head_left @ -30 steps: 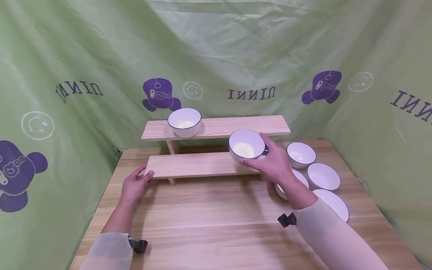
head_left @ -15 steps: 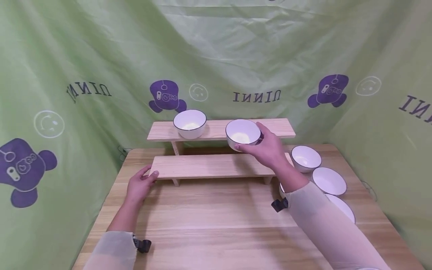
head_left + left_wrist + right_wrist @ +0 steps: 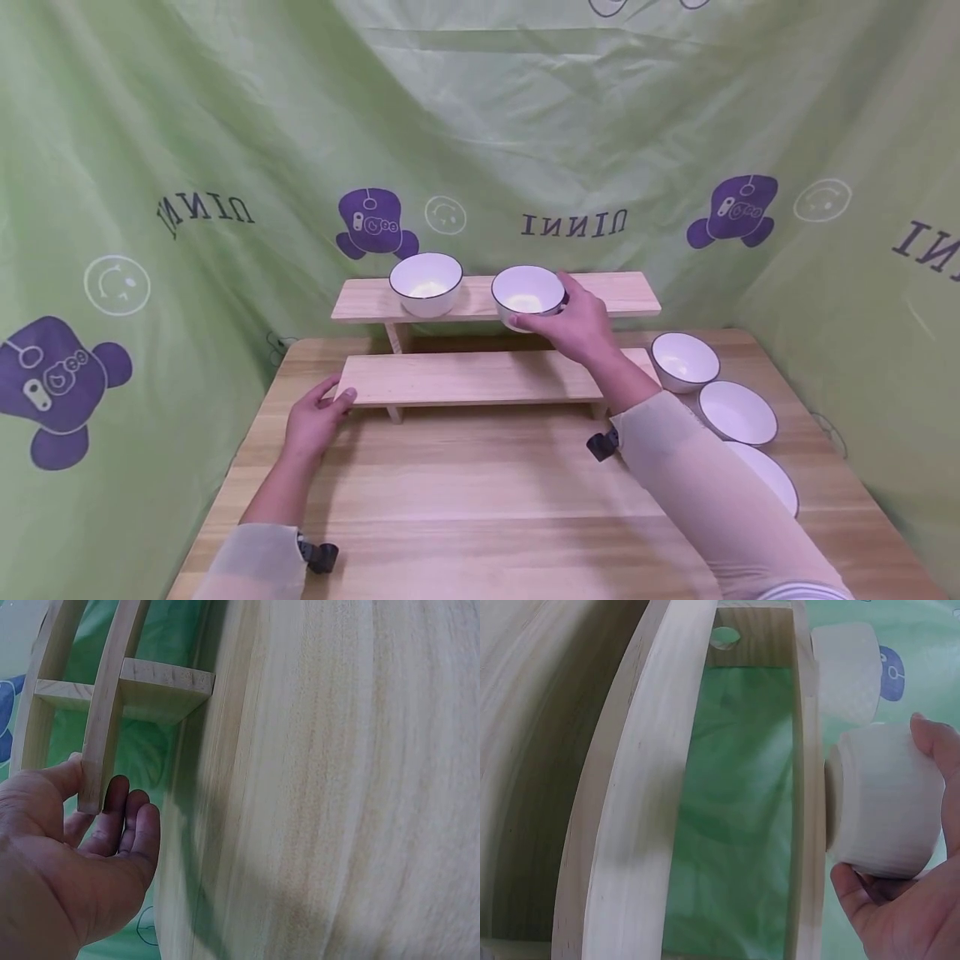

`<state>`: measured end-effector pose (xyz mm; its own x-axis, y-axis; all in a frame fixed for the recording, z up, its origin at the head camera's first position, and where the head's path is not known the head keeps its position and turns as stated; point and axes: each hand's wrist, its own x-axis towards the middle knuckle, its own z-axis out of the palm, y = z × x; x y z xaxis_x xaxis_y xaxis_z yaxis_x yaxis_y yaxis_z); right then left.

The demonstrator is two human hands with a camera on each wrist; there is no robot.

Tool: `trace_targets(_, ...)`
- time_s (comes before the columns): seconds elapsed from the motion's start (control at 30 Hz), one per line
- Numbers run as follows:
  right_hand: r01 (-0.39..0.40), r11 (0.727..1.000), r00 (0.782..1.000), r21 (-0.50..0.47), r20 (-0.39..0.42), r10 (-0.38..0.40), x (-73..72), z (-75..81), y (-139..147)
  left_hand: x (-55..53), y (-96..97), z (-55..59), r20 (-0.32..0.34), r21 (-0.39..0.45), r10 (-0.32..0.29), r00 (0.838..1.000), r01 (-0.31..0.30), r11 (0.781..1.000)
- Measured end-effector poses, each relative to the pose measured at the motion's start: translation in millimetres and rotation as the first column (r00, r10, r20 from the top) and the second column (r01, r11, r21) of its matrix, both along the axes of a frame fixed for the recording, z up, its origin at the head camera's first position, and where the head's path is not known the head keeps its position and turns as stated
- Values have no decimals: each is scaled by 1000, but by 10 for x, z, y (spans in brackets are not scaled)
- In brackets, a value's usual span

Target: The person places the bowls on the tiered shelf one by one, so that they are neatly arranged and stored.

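- Just now, the held bowl (image 3: 527,292) has come up to the upper board (image 3: 622,290); a second ago it hung over the lower board (image 3: 457,377).
- Meaning, as judged: placing seems close to done. Base looks right at the board's front edge in both head and right wrist views; contact can't be confirmed.
- Right hand (image 3: 576,321): fingers grasping the bowl, thumb on the near side. Not released.
- Left hand (image 3: 315,421): fingers pinching the lower board's end, thumb on top; same grip as in the earlier frames.
- Standing bowl (image 3: 426,285): upright on the upper board, left of the right fingers, apart from the held bowl; gap narrower than a second ago.
- Right of the right fingers, on the counter (image 3: 465,500): three bowls (image 3: 738,412) in view. Another, seen earlier, no longer shows; the right forearm crosses there.
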<state>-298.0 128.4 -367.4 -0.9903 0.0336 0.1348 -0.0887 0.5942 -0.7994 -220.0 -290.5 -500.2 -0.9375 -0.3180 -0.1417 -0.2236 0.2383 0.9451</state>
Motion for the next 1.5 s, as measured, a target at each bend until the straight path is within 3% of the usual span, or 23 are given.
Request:
trace_targets(0.7,12,1000,1000,1,1,-12,-247,8,-281,33,-25,-2,9,5,5,1000,-5,1000)
trace_targets(1.2,8,1000,999,-4,-35,-8,-307,-49,-278,14,-16,-25,0,-2,5,1000,-5,1000)
trace_targets(1.5,1,999,1000,-50,-21,-2,-249,-72,-176,-7,-16,-41,2,-8,10,1000,-10,1000)
